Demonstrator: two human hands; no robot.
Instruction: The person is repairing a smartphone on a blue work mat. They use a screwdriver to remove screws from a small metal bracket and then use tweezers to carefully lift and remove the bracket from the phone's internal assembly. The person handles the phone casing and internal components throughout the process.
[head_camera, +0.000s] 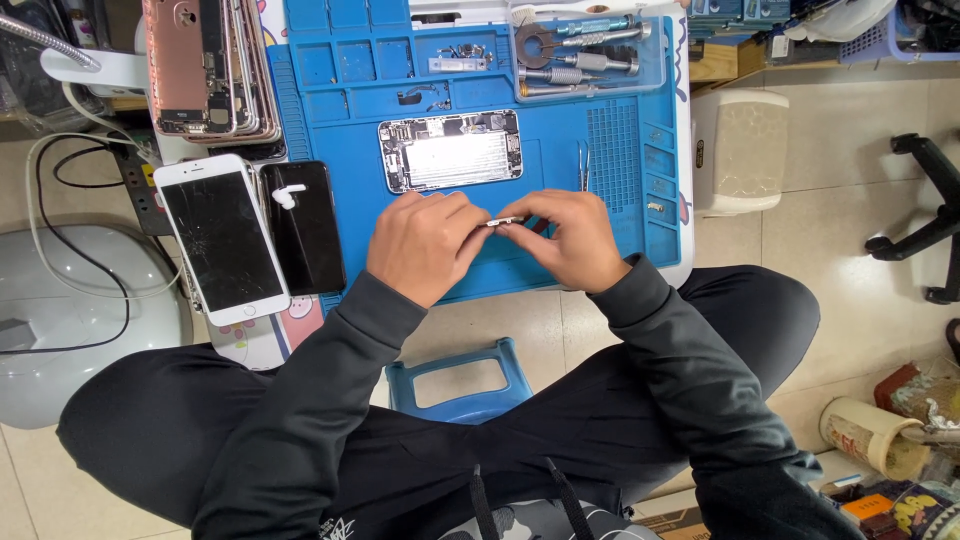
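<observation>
My left hand (422, 243) and my right hand (565, 238) meet over the blue repair mat (560, 150), pinching a small silver metal part (504, 221) between their fingertips. Just beyond the hands lies an opened phone body (450, 150) with its bare inner plate and circuit parts showing. Both sleeves are dark grey.
A white phone with a cracked screen (222, 238) and a black phone (303, 226) lie left of the mat. A stack of phone housings (208, 66) stands at the back left. A clear tray of screwdrivers (585, 52), tweezers (583, 165), a blue stool (460, 380) and a white bin (738, 150) surround me.
</observation>
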